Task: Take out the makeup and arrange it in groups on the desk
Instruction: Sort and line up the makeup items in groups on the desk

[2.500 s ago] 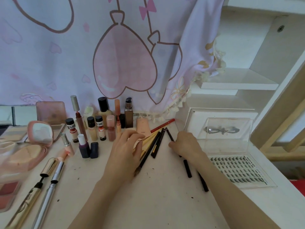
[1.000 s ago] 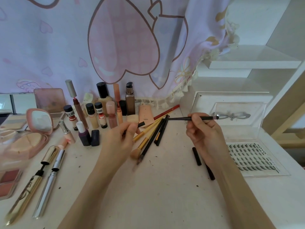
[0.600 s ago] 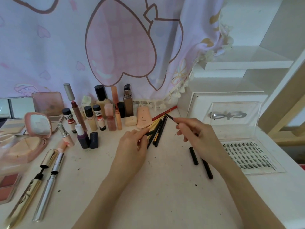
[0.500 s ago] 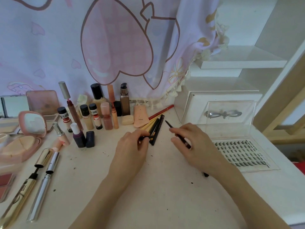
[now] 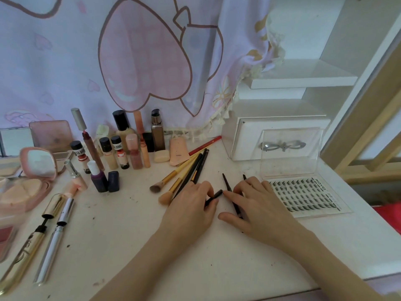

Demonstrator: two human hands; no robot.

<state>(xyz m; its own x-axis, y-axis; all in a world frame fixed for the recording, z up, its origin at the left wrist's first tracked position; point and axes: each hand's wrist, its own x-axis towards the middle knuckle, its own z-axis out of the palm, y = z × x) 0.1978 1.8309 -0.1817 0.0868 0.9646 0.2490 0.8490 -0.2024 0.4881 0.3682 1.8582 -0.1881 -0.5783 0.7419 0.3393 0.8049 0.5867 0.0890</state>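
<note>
A slim black pencil cap (image 5: 213,197) is pinched between the fingertips of the left hand (image 5: 191,210) at desk centre. At its 3 o'clock, a thin black eyeliner pencil (image 5: 230,192) lies flat under the right hand (image 5: 258,206), whose fingers are spread loosely, gripping nothing. Gold-handled brushes (image 5: 171,181) lie at 10 o'clock on the speckled white desk (image 5: 130,246).

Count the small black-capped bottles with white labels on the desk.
3, standing in the bottle cluster: one at the left, two side by side to its right. More may hide behind taller bottles.
</note>
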